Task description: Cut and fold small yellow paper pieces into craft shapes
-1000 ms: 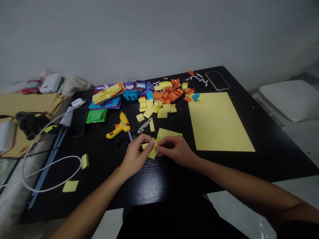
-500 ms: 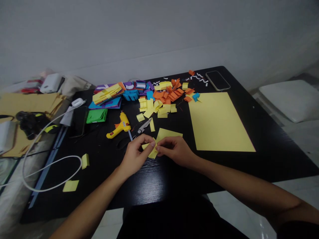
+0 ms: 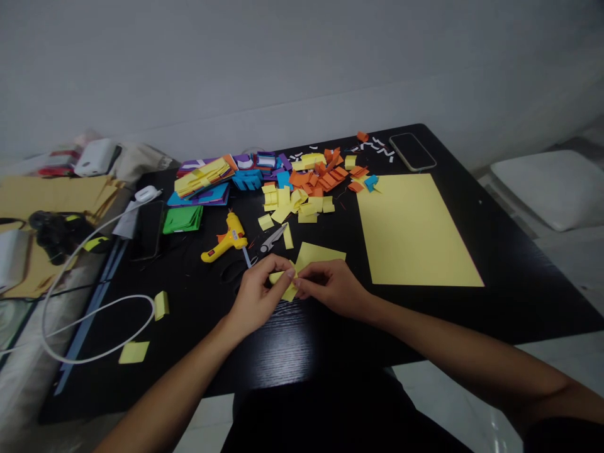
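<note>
Your black table [image 3: 330, 343] carries everything, and the large yellow sheet [image 3: 415, 233] lies flat to your right, probably set there to leave the middle free for your hands. The loose yellow pieces [image 3: 283, 198] and orange pieces [image 3: 325, 179] sit together beyond your hands, likely pushed back to spare you working room. Your glue gun [image 3: 233, 234] lies on its side with its nozzle facing away, which seems to suit your fingers' safety. Your scissors [image 3: 274, 239] also point away, loops towards you, so they look handy to pick up. The smaller yellow sheet [image 3: 314, 253] lies just beyond your right hand [image 3: 337, 288], partly hidden by it. Between your fingertips, close in front of you, is the small yellow paper piece [image 3: 289, 294]: your left hand [image 3: 255, 292] pinches it under the thumb, while your right thumb and forefinger nip its right side, perhaps to steady it. It looks matt, thin and plain, with angular edges and overlapping flaps; your fingers hide the exact fold.
</note>
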{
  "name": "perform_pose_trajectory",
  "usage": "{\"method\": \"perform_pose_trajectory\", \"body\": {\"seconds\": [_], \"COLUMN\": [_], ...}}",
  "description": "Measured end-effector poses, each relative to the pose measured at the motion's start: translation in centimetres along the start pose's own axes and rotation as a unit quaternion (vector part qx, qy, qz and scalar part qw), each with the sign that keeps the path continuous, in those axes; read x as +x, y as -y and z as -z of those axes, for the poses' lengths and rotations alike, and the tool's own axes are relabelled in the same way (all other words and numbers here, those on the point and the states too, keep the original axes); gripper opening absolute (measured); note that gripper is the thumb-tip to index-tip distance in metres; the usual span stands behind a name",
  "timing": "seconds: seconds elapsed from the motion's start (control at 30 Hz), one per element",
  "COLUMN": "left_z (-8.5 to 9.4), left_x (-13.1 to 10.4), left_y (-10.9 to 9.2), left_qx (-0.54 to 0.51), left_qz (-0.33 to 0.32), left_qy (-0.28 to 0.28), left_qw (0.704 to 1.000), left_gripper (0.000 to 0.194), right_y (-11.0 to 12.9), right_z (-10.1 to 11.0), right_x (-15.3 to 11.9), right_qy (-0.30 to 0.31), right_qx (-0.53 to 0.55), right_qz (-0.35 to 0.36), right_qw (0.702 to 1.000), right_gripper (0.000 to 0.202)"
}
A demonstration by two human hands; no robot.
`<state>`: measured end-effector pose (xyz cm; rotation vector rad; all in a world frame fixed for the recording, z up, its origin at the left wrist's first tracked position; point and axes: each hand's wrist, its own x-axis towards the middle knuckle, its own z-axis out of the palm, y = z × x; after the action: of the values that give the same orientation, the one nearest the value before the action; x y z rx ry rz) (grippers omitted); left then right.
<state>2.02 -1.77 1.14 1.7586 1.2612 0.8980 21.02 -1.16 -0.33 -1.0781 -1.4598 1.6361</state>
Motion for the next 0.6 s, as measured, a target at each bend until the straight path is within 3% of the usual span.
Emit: {"method": "perform_pose_trajectory", "body": {"seconds": [0.6], "left_z": [0.41], "left_x": [0.2], "left_y": [-0.07], "left_qx": [-0.028], "left_qz": [0.033], "left_qy": [-0.002], "left_qw": [0.999], "left_gripper": [0.015], "right_y": [0.21], "right_z": [0.07], "right_x": [-0.05], "right_qy": [-0.015], "right_qx": [-0.013], "right_qz": [0.012], "right_qw": [1.0], "right_gripper": [0.015]}}
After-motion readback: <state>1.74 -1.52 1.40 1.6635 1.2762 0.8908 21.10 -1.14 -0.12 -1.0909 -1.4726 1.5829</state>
